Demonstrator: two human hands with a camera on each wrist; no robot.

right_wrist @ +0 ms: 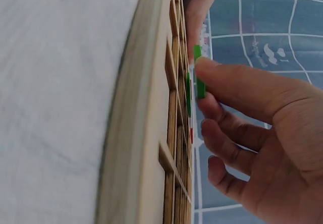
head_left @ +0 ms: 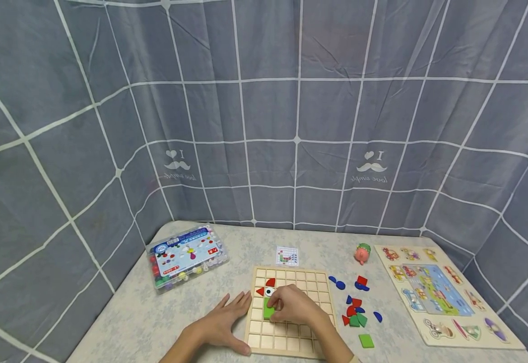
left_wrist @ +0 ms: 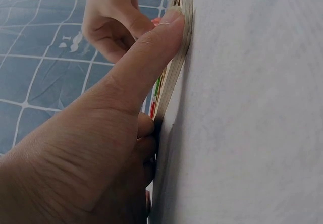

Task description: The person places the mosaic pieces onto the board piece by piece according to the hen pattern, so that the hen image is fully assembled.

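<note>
Just above a gridded board (head_left: 284, 351), the right hand (head_left: 294, 304) pinches a green tile (right_wrist: 201, 89), while the left hand (head_left: 222, 321), fingers loosely spread, touches the board's left edge, apparently steadying it.

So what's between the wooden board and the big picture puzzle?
Loose red, blue and green pieces lie between the board and the puzzle, with a small pink toy farther back, in the head view.

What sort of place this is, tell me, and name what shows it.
Likely a curtained-off tabletop play corner, indoors: a grey grid-patterned curtain encloses the pale patterned table on three visible sides, and a wooden grid board and picture puzzle lie on it.
</note>
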